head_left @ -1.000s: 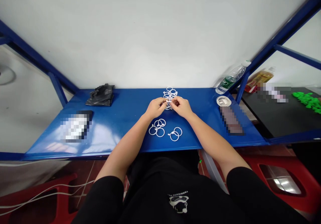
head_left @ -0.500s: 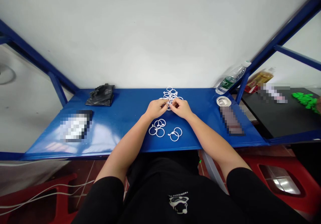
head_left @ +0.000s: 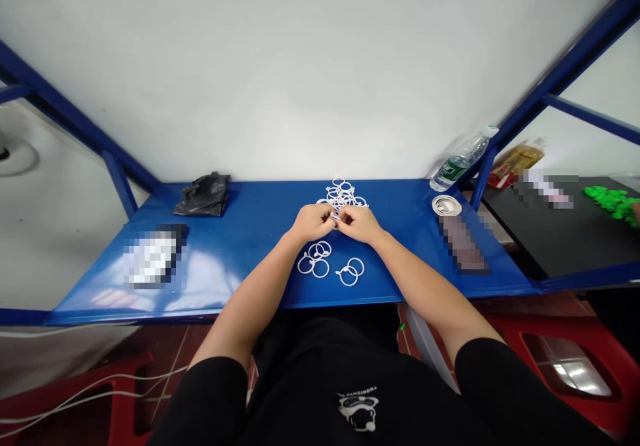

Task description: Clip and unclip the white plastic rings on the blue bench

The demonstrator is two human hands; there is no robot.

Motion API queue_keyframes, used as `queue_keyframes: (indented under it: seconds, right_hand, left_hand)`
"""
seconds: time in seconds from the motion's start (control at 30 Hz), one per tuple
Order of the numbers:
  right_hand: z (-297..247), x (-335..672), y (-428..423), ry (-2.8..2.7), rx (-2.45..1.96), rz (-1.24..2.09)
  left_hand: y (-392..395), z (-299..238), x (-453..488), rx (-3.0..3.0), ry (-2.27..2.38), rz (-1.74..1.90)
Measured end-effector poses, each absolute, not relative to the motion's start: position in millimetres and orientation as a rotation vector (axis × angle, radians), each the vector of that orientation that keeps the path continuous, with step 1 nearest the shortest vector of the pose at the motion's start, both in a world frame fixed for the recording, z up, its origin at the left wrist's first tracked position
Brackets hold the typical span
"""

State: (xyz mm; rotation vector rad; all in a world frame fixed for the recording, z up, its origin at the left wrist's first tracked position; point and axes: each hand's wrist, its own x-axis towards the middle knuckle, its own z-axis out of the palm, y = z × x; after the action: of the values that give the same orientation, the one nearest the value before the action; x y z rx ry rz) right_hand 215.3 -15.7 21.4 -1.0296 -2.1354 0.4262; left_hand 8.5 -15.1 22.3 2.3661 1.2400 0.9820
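Note:
My left hand [head_left: 312,222] and my right hand [head_left: 359,223] meet at the middle of the blue table [head_left: 240,233], fingers pinched together on a small white ring [head_left: 335,216] between them. Just behind my fingers lies a heap of several white rings [head_left: 343,194]. In front of my left hand sits a linked group of white rings [head_left: 315,259]. A second linked pair of rings [head_left: 351,271] lies in front of my right hand.
A crumpled black bag [head_left: 204,193] lies at the back left. A blurred item [head_left: 153,257] sits on the left. At the right are a plastic bottle [head_left: 458,159], a white coil [head_left: 447,205] and a blurred strip [head_left: 463,243]. Green pieces [head_left: 613,201] lie on a black table.
My hands have drawn a little closer together and toward me, away from the heap, still pinching the ring. The view has tilted slightly.

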Motion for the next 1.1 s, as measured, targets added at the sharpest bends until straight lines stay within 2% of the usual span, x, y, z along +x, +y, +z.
queue_keyframes:
  seconds: [1.1]
  right_hand:
    - [18.2,216.2,-13.3,-2.143,-1.039,0.440]
  left_hand:
    - [-14.9,24.9,5.1,2.359,1.188,0.942]
